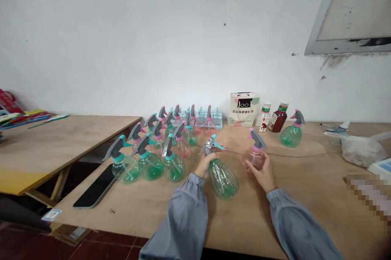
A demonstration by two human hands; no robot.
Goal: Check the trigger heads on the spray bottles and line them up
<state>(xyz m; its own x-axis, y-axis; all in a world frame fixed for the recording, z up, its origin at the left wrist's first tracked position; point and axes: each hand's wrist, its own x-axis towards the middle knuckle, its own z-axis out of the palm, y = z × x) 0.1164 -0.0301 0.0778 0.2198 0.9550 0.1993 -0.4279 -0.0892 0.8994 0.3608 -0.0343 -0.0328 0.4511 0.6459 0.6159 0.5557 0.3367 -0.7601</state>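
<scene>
My left hand (204,165) is closed around the neck of a green spray bottle (222,178) with a grey and teal trigger head, which is tilted toward me over the wooden table (305,186). My right hand (263,174) wraps the lower part of a pink spray bottle (255,155) standing upright just right of it. Both arms wear grey sleeves. To the left stands a tight cluster of several green and pink spray bottles (159,150).
A black phone (96,188) lies near the table's left edge. At the back stand a small paper bag (243,109), a white bottle (264,116), a brown bottle (278,117) and a lone green spray bottle (292,131). A plastic bag (362,148) lies right. A second table (45,146) stands left.
</scene>
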